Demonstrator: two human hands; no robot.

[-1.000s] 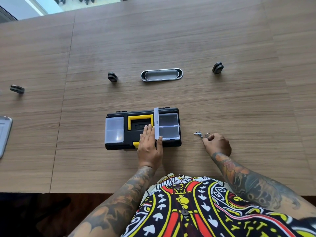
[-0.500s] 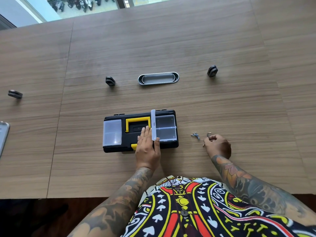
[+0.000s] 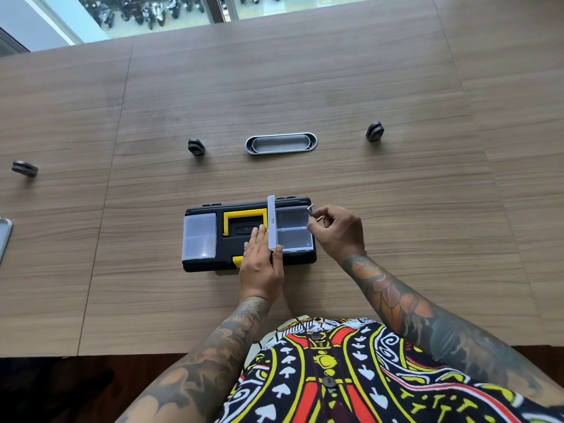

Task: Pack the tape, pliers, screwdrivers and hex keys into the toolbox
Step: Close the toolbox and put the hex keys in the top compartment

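Note:
A black toolbox (image 3: 225,264) with a yellow handle (image 3: 242,214) lies shut on the wooden table, near its front edge. On its lid, the clear cover (image 3: 271,222) of the right small compartment (image 3: 293,228) stands upright. My left hand (image 3: 261,264) rests flat on the lid, thumb against that cover. At the compartment's right edge my right hand (image 3: 335,232) pinches small metal hex keys (image 3: 311,208). The left small compartment (image 3: 199,236) stays covered. Tape, pliers and screwdrivers are not in view.
An oval metal cable port (image 3: 280,143) is set into the table behind the toolbox. Three small black clips stand at the left edge (image 3: 25,168), left of the port (image 3: 196,147) and right of it (image 3: 374,131). A grey tray edge (image 3: 4,236) shows at far left.
My right hand has picked the hex keys up from the table right of the toolbox and carried them left to the open compartment. My left hand has stayed on the lid.

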